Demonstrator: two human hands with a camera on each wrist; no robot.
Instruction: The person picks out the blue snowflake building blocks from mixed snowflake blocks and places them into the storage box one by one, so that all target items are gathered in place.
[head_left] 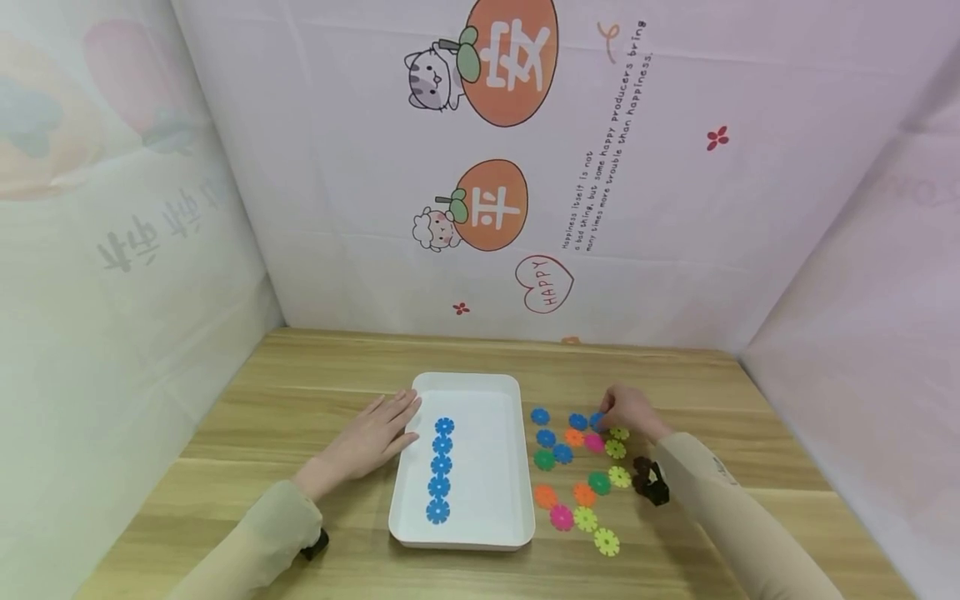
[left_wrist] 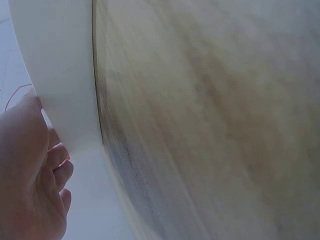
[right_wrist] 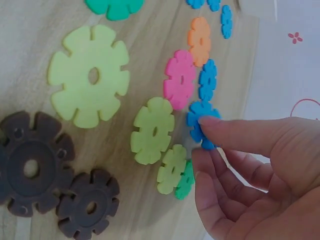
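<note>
Pinching one blue flower-shaped disc (right_wrist: 200, 110), right hand (head_left: 628, 410) works at 2–3 o'clock from the white tray (head_left: 483, 467) (dial centred on tray, 12 toward the printed wall sheet (head_left: 375, 183), head view). Grip: thumb on the near face, fingers behind; whether the disc is clear of the table (head_left: 337, 360) cannot be told.

Container: tray holds five blue discs in one column (head_left: 441, 465), running from 11 to 7 o'clock, left of the tray's midline. Left hand (head_left: 367, 437), at 9–10 o'clock, is flat and extended, fingertips at the tray's rim, gripping nothing.

Outside tray, 2 to 4 o'clock: loose discs in blue, orange (head_left: 584, 494), pink (head_left: 562, 517), green (head_left: 599, 482) and yellow (head_left: 607, 542). Dark brown discs lie at 3 o'clock, by the right sleeve (head_left: 720, 500).

View comparison: head view alone gives the whole column. Right wrist view separates the dark clump into two brown discs (right_wrist: 90, 205) and shows a small green disc (right_wrist: 186, 181) against a yellow one, hidden in head view. It also shows the thumb contact on the held disc. Left wrist view adds the tray's outer wall (left_wrist: 60, 60) standing on the wood.
</note>
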